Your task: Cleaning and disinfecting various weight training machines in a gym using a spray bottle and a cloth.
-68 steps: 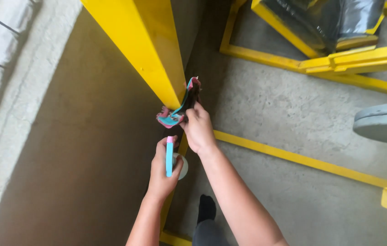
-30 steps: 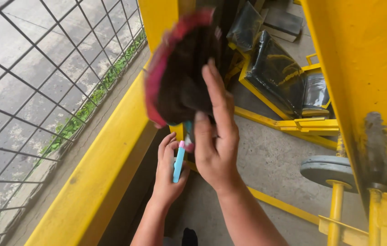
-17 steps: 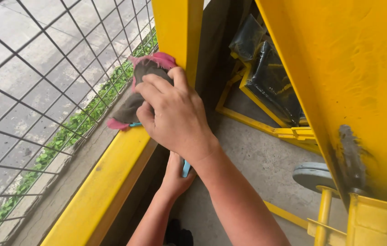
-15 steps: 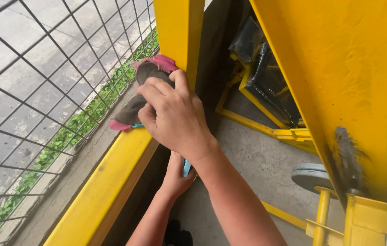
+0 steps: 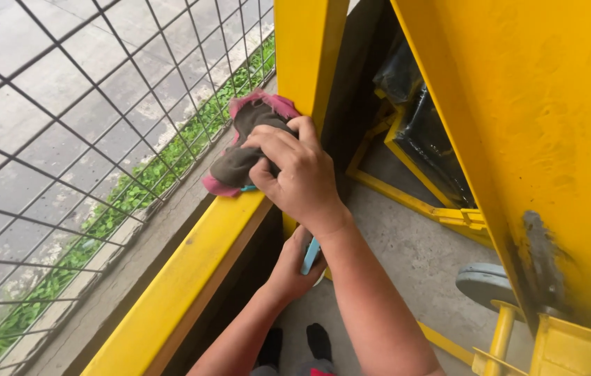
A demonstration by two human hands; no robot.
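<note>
My right hand (image 5: 299, 174) presses a dirty grey cloth with pink edges (image 5: 247, 143) onto the top of a yellow metal rail (image 5: 191, 268), right where the rail meets a yellow upright post (image 5: 309, 52). Below it, partly hidden by my right forearm, my left hand (image 5: 292, 268) grips a slim light-blue object (image 5: 310, 255); only its lower part shows.
A wire mesh fence (image 5: 87, 118) runs along the left, with grass and pavement beyond. A large yellow painted beam (image 5: 539, 125) fills the right. A black padded seat on a yellow frame (image 5: 428, 139) and a grey round weight plate (image 5: 487, 285) stand on the concrete floor.
My right hand carried the cloth up from the foot of the post and set it on the rail beside the post. My left hand still holds the blue object.
</note>
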